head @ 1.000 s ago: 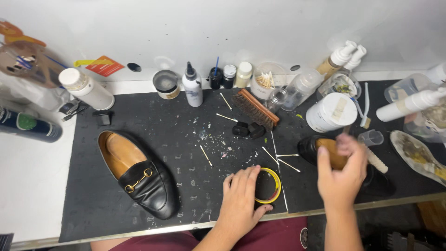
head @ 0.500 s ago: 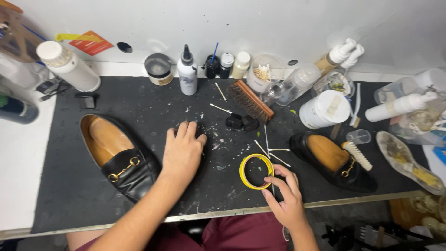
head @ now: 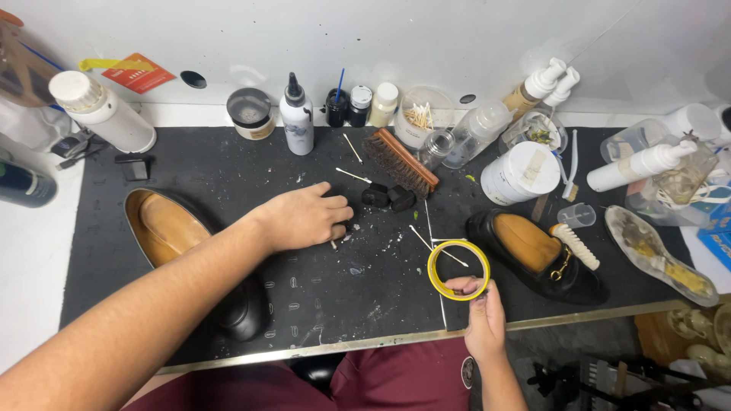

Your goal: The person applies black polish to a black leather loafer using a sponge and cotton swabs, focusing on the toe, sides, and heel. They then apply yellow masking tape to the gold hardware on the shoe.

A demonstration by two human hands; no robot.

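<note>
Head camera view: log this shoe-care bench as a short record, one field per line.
surface: black mat on a white bench
left hand: left hand lies knuckles up mid-mat, fingertips on a cotton swab
right hand: right hand grips the near edge of a yellow tape roll
left shoe: black loafer with tan lining, partly hidden by the forearm
right shoe: second loafer, a white brush resting across it
back row: wooden brush, bottles and jars
</note>
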